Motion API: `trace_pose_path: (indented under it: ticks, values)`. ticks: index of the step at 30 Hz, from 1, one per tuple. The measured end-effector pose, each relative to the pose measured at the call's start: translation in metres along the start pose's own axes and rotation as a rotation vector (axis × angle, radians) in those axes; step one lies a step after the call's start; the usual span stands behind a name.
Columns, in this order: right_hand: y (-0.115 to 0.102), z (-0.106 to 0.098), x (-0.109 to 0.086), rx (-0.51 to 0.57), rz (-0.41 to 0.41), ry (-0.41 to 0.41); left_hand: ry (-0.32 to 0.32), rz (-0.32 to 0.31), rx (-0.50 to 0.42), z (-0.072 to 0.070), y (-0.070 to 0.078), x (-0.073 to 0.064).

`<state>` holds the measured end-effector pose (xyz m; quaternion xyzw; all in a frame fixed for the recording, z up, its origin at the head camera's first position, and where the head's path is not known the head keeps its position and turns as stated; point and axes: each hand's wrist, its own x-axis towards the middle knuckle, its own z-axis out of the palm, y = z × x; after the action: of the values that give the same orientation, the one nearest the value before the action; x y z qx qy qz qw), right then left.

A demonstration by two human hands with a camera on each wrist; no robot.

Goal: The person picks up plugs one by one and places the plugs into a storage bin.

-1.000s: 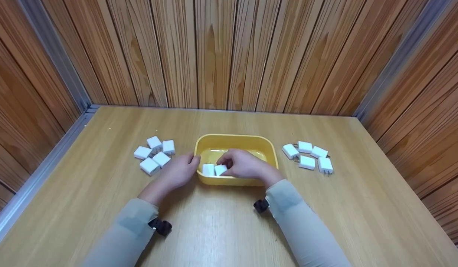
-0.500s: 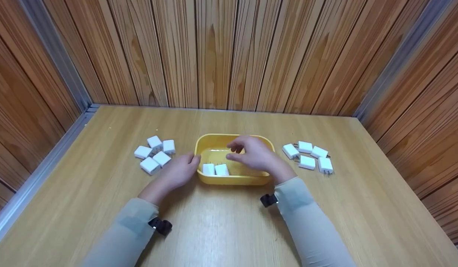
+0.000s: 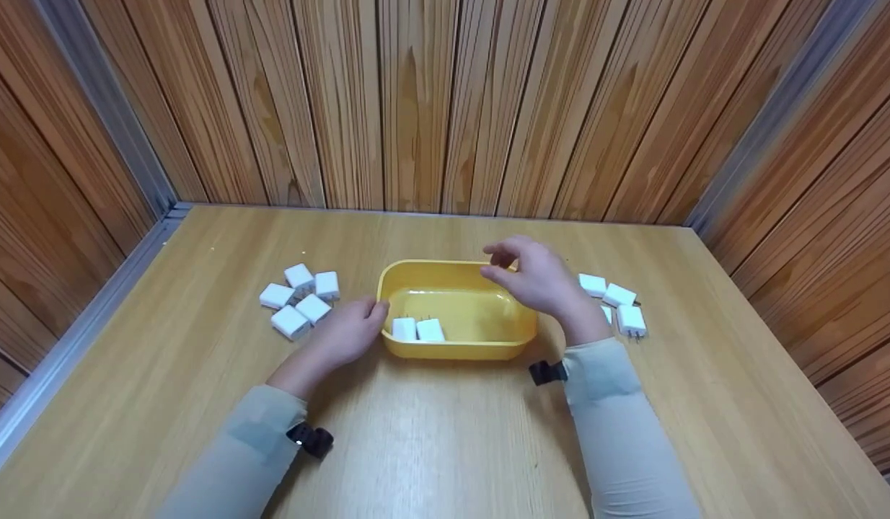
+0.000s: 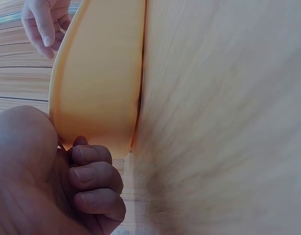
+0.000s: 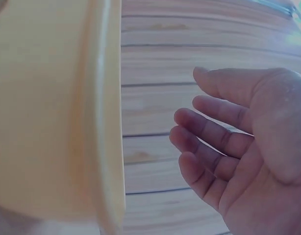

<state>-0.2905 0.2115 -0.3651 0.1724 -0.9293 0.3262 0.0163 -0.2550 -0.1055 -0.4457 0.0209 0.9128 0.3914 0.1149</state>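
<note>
- The left hand (image 3: 347, 333) grips the near-left rim of a rounded, rectangular yellow plastic tray (image 3: 481, 351), thumb at the edge and fingers curled against its outside. A slip or tug there could slide or tilt the tray.
- Inside the tray, two small white block-shaped plug adapters (image 3: 430, 331) sit side by side at the front-left corner, prongs toward the back. A jolt to the tray could break up this neat pair.
- The right hand (image 3: 537, 277) is empty, fingers loosely bent, above the tray's back-right rim. Passing too low, it might knock that rim.
- On the pale wooden table (image 3: 445, 432), right of the tray, lies a loose cluster of matching white adapters (image 3: 631, 321), partly hidden by the right hand and wrist. Crowded together, they could catch prongs or scatter if one were pulled carelessly.
- Five more white adapters (image 3: 290, 323) lie left, near the left hand; an outward swing could bump them.
</note>
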Motion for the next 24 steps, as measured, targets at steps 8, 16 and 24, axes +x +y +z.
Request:
trace_pose_path:
  ticks: [8,16,24]
  values:
    - [0.02,-0.019,-0.002,-0.017,0.076,0.039,0.001,-0.001,-0.001,0.0,-0.001,0.001]
    - [0.043,-0.032,-0.002,-0.05,0.139,0.055,0.008,0.001,0.008,0.001,-0.002,0.002]
    - [0.061,-0.038,-0.003,-0.058,0.198,0.069,0.008,0.014,0.02,0.001,-0.003,0.001]
